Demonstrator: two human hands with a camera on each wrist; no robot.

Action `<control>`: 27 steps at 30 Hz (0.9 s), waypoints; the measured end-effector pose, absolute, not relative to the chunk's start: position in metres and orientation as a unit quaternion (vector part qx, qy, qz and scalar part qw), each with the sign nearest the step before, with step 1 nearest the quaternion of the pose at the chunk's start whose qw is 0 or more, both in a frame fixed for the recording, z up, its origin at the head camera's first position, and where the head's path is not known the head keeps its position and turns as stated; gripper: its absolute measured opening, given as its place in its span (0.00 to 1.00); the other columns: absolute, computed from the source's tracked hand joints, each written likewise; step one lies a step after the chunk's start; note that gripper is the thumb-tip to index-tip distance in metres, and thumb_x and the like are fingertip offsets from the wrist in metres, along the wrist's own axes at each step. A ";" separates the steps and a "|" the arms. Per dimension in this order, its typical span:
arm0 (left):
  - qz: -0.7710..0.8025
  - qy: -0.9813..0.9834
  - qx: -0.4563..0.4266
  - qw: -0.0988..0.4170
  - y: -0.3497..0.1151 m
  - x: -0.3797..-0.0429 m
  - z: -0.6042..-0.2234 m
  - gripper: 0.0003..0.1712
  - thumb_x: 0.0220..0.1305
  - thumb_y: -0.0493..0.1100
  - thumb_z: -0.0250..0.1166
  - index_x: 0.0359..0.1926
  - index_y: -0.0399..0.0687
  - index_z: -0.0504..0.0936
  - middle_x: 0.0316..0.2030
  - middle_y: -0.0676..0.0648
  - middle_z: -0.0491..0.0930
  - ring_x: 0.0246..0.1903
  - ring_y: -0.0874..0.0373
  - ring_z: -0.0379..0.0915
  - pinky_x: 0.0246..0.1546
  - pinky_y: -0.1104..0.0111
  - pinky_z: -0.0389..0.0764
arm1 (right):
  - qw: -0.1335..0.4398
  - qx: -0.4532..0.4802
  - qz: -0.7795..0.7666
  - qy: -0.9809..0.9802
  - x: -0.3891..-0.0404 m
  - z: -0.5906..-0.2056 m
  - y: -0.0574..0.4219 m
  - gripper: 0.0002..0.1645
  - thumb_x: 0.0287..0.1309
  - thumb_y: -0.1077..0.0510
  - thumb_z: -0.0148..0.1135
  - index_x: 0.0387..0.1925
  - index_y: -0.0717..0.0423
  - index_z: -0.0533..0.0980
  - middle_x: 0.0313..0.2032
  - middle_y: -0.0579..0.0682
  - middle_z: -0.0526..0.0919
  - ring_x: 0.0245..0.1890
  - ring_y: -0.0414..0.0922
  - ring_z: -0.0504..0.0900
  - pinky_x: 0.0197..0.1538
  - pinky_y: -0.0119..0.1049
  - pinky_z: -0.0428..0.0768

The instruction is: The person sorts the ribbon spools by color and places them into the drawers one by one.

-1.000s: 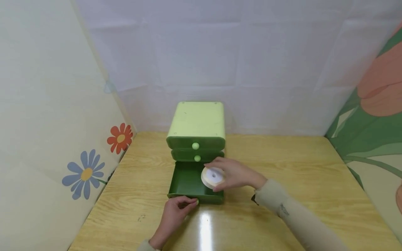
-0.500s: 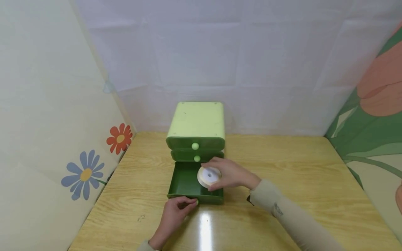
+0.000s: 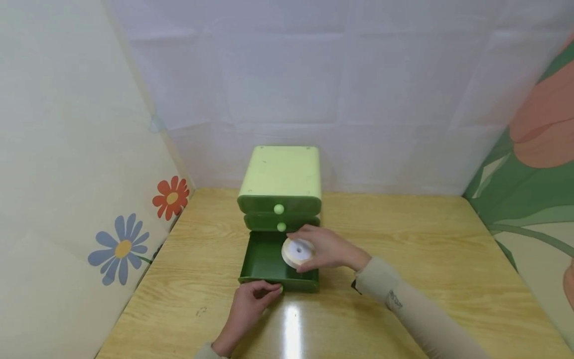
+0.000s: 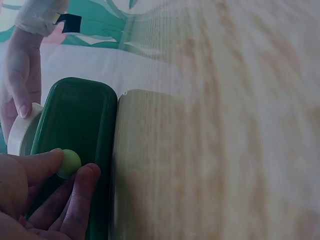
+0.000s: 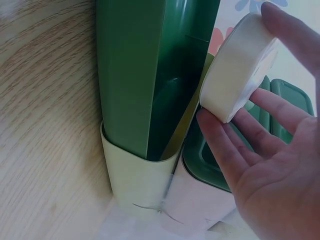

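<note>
A cream ribbon spool (image 3: 295, 255) with a white face is over the right part of the pulled-out bottom drawer (image 3: 262, 259). My right hand (image 3: 331, 248) grips it from the right, thumb and fingers at its rim. In the right wrist view, the spool (image 5: 234, 65) shows above the drawer's side wall. My left hand (image 3: 245, 305) pinches the drawer's light green round knob (image 4: 70, 163) between thumb and fingers. The dark green drawer front (image 4: 80, 117) stands upright just behind that knob.
The light green cabinet (image 3: 282, 172) stands on the wood-grain table (image 3: 403, 224), near the pale back sheet. Its two upper drawers, with round knobs (image 3: 279, 209), sit above the pulled-out one. Flower-patterned panels (image 3: 123, 249) flank the table.
My right hand has shifted slightly left with the ribbon spool, farther over the drawer, then stayed there. My left hand and the drawer have kept their place.
</note>
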State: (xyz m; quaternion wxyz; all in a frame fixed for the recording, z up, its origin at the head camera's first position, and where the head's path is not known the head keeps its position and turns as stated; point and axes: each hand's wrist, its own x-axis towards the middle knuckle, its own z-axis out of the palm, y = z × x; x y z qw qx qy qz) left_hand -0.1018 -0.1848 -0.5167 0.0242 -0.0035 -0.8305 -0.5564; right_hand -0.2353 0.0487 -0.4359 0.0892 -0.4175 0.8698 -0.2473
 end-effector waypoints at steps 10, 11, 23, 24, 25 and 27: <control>-0.556 -0.831 -0.006 0.026 -0.185 -0.102 -0.518 0.04 0.60 0.39 0.77 0.37 0.49 0.93 0.37 0.50 0.91 0.36 0.66 0.86 0.39 0.76 0.86 | 0.080 -0.431 -0.244 0.865 -0.234 -0.437 0.047 0.52 0.49 0.42 0.82 0.73 0.48 0.70 0.63 0.52 0.78 0.58 0.50 0.80 0.59 0.50 0.82; -0.556 -0.831 -0.005 0.025 -0.185 -0.102 -0.518 0.04 0.60 0.38 0.77 0.37 0.49 0.93 0.36 0.50 0.91 0.36 0.66 0.86 0.40 0.76 0.86 | 0.078 -0.433 -0.240 0.865 -0.234 -0.436 0.047 0.52 0.50 0.42 0.82 0.74 0.48 0.70 0.64 0.52 0.78 0.59 0.51 0.80 0.60 0.51 0.82; -0.558 -0.830 -0.008 0.026 -0.184 -0.102 -0.519 0.04 0.60 0.39 0.77 0.37 0.48 0.92 0.36 0.50 0.91 0.37 0.66 0.86 0.40 0.76 0.85 | 0.085 -0.432 -0.229 0.868 -0.232 -0.435 0.046 0.48 0.56 0.41 0.78 0.74 0.46 0.69 0.67 0.52 0.75 0.64 0.51 0.78 0.66 0.51 0.80; -0.559 -0.829 -0.008 0.026 -0.185 -0.102 -0.519 0.05 0.60 0.39 0.77 0.37 0.48 0.92 0.36 0.50 0.91 0.37 0.65 0.86 0.40 0.76 0.85 | 0.082 -0.433 -0.229 0.868 -0.232 -0.435 0.046 0.48 0.56 0.41 0.78 0.74 0.47 0.69 0.67 0.52 0.75 0.64 0.51 0.78 0.66 0.51 0.80; -0.561 -0.828 -0.008 0.027 -0.185 -0.102 -0.519 0.05 0.60 0.39 0.77 0.37 0.48 0.92 0.36 0.50 0.91 0.37 0.65 0.86 0.40 0.76 0.85 | 0.080 -0.433 -0.228 0.868 -0.232 -0.434 0.046 0.48 0.56 0.41 0.78 0.74 0.47 0.69 0.67 0.52 0.75 0.64 0.51 0.78 0.65 0.51 0.80; -0.562 -0.827 -0.009 0.030 -0.185 -0.103 -0.519 0.05 0.60 0.39 0.77 0.37 0.48 0.93 0.36 0.50 0.91 0.37 0.66 0.86 0.40 0.76 0.86 | 0.076 -0.437 -0.228 0.867 -0.232 -0.432 0.046 0.47 0.57 0.42 0.77 0.74 0.48 0.69 0.66 0.53 0.76 0.63 0.51 0.78 0.65 0.51 0.81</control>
